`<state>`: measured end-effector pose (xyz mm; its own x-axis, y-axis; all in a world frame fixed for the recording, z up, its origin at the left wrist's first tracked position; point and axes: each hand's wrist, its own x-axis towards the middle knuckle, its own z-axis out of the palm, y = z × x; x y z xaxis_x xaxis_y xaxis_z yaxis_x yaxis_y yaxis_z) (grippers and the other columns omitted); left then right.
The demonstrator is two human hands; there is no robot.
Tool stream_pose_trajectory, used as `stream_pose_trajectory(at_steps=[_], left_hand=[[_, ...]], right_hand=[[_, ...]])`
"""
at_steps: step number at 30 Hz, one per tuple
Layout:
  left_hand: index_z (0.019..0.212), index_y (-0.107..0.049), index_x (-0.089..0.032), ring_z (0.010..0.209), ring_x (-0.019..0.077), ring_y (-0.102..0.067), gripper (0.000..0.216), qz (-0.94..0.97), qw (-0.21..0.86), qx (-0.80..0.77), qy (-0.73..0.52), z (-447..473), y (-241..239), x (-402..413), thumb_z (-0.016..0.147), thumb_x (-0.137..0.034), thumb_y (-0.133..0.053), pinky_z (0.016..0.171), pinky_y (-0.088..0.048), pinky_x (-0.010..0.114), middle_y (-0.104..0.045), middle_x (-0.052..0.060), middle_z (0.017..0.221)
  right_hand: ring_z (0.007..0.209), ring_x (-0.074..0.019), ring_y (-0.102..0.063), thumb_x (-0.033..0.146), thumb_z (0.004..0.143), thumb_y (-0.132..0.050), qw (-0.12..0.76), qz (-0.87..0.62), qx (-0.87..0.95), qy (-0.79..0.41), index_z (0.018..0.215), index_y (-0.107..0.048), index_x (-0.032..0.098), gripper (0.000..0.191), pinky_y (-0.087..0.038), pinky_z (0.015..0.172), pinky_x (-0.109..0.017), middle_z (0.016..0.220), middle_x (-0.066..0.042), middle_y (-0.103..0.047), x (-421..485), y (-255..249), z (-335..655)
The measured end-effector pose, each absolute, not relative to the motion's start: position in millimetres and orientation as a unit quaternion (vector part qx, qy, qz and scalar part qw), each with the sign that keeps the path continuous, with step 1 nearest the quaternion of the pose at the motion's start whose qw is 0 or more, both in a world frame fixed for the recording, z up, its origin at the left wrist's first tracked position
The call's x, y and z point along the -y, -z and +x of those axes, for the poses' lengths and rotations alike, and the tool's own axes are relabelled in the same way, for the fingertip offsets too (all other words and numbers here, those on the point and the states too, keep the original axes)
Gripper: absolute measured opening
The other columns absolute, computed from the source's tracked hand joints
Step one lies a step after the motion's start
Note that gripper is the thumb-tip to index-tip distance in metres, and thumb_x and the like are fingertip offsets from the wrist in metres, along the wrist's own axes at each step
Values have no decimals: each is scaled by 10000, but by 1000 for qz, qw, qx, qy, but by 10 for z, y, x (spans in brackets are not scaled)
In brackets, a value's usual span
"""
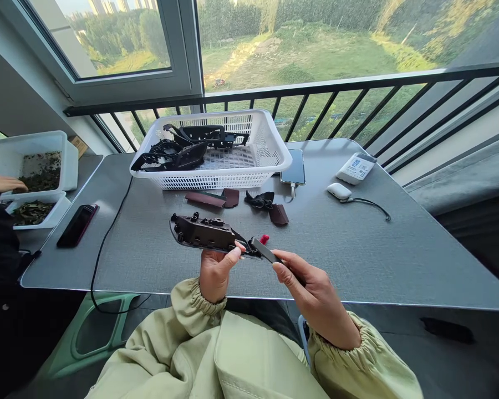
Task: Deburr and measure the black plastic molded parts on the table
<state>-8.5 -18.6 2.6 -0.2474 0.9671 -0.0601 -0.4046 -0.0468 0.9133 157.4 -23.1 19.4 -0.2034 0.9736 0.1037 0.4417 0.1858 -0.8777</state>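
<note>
My left hand (pixel 217 269) is closed on the right part of a black molded plastic part (pixel 203 233) with clips along its top, held above the table's front half. In my right hand (pixel 310 282) is a dark, flat, bar-shaped tool (pixel 266 250), its tip at the right end of the plastic part; whether they touch I cannot tell. A small red object (pixel 265 239) shows just behind the tool's tip. Further back lie brown-red strips (pixel 208 198), a crumpled black piece (pixel 259 200) and a brown scrap (pixel 279 215).
Behind stands a white plastic basket (pixel 258 174) with several black plastic parts. A phone (pixel 293 166) on a cable, a white case (pixel 339 191) and a white box (pixel 356 168) lie right; a dark phone (pixel 77 225) lies left. Another person's hand (pixel 4 183) reaches into a white tub (pixel 69 166).
</note>
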Motion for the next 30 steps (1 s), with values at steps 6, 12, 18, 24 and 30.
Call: stream_pose_trajectory(at_steps=[6, 12, 18, 24, 30], left_hand=[[758, -678, -179, 645, 117, -609, 180, 341, 518, -426, -658, -86, 25, 185, 768, -358, -698, 594, -529, 224, -670, 11, 726], [874, -665, -197, 679, 155, -673, 375, 303, 511, -406, -694, -74, 44, 197, 784, -559, -629, 582, -579, 269, -706, 25, 764], [908, -681, -216, 768, 185, -706, 337, 327, 493, -432, -681, -54, 95, 238, 808, -531, -616, 635, -601, 289, -735, 30, 858], [906, -680, -197, 817, 200, -711, 325, 374, 485, -429, -664, -55, 22, 239, 857, -498, -565, 689, -605, 306, -746, 50, 878], [945, -677, -196, 737, 202, -716, 354, 341, 485, -446, -671, -41, 42, 210, 804, -517, -623, 656, -614, 324, -747, 48, 867]], right_hand=[[762, -212, -681, 432, 927, -473, 350, -525, 709, -315, 1063, -687, 170, 365, -529, 676, -294, 876, -96, -736, 239, -197, 1538], [835, -212, -703, 376, 957, -445, 339, -504, 755, -248, 1104, -665, 180, 330, -532, 705, -281, 995, -108, -741, 282, -247, 1522], [717, -174, -679, 356, 982, -392, 292, -498, 793, -194, 1144, -648, 187, 347, -498, 617, -252, 890, -85, -727, 319, -278, 1496], [627, -147, -653, 337, 988, -389, 294, -487, 810, -142, 1138, -641, 165, 340, -479, 555, -235, 825, -62, -711, 328, -265, 1489], [633, -154, -664, 327, 981, -401, 320, -501, 790, -149, 1117, -649, 167, 325, -490, 554, -244, 822, -60, -718, 285, -217, 1451]])
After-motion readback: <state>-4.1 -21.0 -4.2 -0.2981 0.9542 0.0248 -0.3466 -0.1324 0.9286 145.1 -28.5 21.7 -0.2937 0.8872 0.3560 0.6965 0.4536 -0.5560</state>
